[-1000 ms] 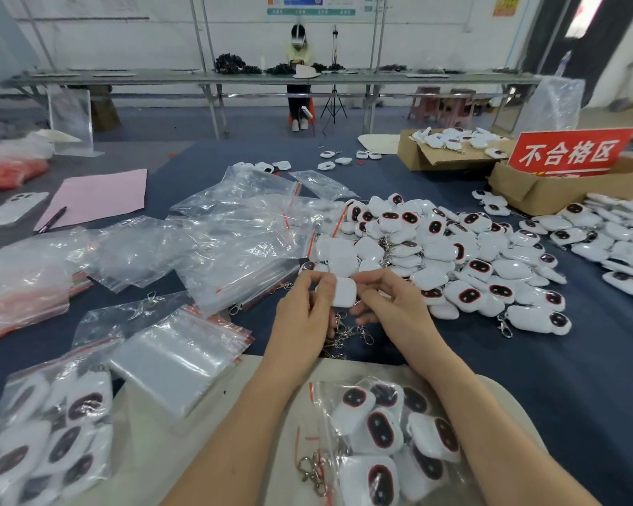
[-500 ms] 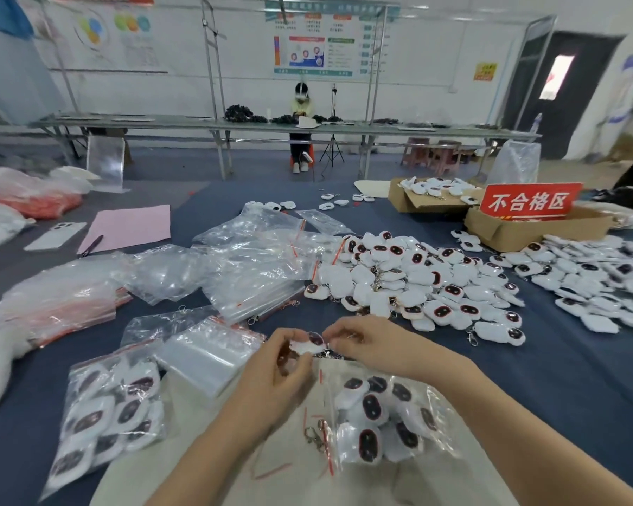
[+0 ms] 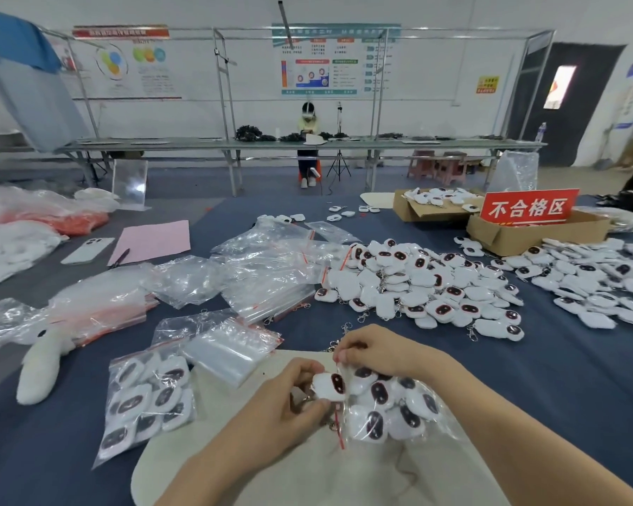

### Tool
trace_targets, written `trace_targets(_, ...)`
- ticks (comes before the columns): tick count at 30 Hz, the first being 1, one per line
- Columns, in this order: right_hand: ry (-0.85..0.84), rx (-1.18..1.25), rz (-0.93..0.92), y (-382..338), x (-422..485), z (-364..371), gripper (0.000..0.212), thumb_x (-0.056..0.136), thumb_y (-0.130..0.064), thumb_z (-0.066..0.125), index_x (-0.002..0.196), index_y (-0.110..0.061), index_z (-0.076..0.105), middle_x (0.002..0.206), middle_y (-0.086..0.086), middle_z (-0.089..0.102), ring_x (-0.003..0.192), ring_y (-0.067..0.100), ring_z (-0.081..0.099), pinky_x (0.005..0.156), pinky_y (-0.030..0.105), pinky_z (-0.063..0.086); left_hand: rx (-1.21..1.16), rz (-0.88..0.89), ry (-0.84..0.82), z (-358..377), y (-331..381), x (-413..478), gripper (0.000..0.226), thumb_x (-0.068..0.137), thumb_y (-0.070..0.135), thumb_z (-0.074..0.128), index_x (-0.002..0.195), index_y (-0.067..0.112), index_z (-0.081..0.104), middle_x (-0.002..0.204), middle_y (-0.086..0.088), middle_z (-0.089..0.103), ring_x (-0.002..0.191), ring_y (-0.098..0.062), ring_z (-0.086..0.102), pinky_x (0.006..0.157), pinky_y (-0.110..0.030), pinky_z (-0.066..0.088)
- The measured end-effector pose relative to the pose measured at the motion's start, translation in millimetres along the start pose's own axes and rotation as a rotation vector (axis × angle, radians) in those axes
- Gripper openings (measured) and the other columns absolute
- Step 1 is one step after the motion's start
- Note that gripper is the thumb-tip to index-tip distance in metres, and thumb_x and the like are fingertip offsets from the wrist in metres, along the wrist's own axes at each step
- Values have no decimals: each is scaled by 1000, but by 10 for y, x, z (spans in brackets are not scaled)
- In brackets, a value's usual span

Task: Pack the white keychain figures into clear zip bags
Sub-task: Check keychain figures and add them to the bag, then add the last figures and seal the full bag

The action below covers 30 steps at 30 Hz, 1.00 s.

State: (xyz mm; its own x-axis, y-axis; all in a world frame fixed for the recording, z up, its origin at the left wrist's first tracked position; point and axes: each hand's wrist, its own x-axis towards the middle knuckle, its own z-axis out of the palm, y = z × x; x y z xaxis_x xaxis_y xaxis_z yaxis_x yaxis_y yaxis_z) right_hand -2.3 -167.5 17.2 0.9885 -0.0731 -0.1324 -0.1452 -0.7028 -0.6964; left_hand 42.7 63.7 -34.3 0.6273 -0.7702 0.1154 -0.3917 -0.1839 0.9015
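Note:
My left hand (image 3: 284,407) grips a white keychain figure (image 3: 329,386) with a dark oval face, right at the mouth of a clear zip bag (image 3: 391,407). That bag holds several figures and lies on a beige mat (image 3: 234,465). My right hand (image 3: 375,350) pinches the bag's upper edge and holds the mouth open. A large pile of loose white figures (image 3: 417,283) lies beyond my hands. A filled bag (image 3: 147,399) lies to the left.
Stacks of empty zip bags (image 3: 234,346) and crumpled plastic (image 3: 271,272) cover the left middle of the blue table. Cardboard boxes with a red sign (image 3: 527,210) stand far right. A white plush piece (image 3: 43,363), a phone (image 3: 88,250) and pink paper (image 3: 154,239) lie left.
My hands came back from the pile to the bag on the mat. The figure moved from between both hands into my left hand at the bag mouth, and my right hand took the bag's edge.

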Motion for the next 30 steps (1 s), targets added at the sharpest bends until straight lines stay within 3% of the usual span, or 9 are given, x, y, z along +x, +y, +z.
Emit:
trace_targets(2, 21, 8, -1, 20, 6, 8, 14, 98, -26, 62, 93, -34, 71, 75, -27, 68, 66, -13, 58, 63, 4, 42, -38, -9, -17, 46, 4, 34, 41, 88, 44, 72, 125, 34, 56, 102, -2, 75, 73, -35, 66, 77, -62, 57)
trace_targets(3, 32, 11, -1, 31, 13, 10, 13, 97, -26, 62, 93, -34, 71, 73, -28, 67, 66, -14, 58, 63, 4, 42, -41, -12, -14, 62, 9, 59, 41, 86, 46, 73, 123, 37, 57, 105, 0, 75, 75, -34, 66, 79, -63, 57)
trace_targets(5, 52, 2, 3, 48, 30, 5, 13, 97, -27, 63, 91, -35, 72, 76, -28, 68, 70, -16, 59, 65, 2, 40, -39, -35, 11, 73, 30, 114, 40, 79, 47, 76, 116, 43, 61, 103, 3, 75, 75, -23, 67, 83, -57, 57)
trace_targets(7, 60, -9, 4, 59, 52, -1, 14, 96, -27, 64, 91, -36, 73, 81, -32, 68, 79, -16, 59, 69, 0, 39, -49, -66, 27, 71, 27, 167, 41, 74, 44, 79, 112, 42, 65, 99, -2, 73, 77, -23, 68, 85, -51, 58)
trace_targets(12, 45, -17, -13, 72, 87, 10, 17, 94, -26, 65, 88, -39, 73, 80, -44, 63, 83, -22, 57, 70, -3, 37, -60, -51, 0, 42, 54, 208, 36, 79, 22, 82, 110, 40, 72, 102, -2, 68, 78, -9, 63, 81, -28, 58)
trace_targets(16, 101, 148, -19, 97, 49, -54, 14, 97, -28, 63, 91, -31, 75, 87, -15, 76, 78, -7, 66, 74, 6, 46, -32, -59, -5, -35, 31, 202, 34, 86, 18, 80, 116, 32, 69, 102, -2, 71, 88, -13, 69, 85, -29, 57)
trace_targets(20, 199, 173, 58, 271, -82, -208, 19, 102, -33, 54, 101, -27, 72, 85, -6, 75, 66, -1, 62, 70, 18, 50, 77, -34, 47, -61, -3, 216, 32, 88, 19, 78, 114, 33, 67, 82, 9, 65, 70, 4, 58, 70, -11, 48)
trace_targets(25, 293, 44, 75, 509, -205, -139, 19, 104, -31, 50, 106, -30, 69, 81, -6, 72, 54, -10, 56, 53, 7, 39, 217, -26, 22, -75, 27, 273, 35, 87, 30, 77, 118, 41, 62, 85, 3, 67, 69, 2, 59, 68, -10, 46)
trace_targets(30, 275, 160, 51, 550, -241, -182, 17, 103, -27, 52, 104, -34, 68, 83, -7, 74, 73, -2, 67, 66, 9, 48, 221, -41, 5, -86, 0, 311, 32, 88, 31, 76, 114, 42, 62, 84, 16, 69, 69, 1, 61, 66, -13, 47)
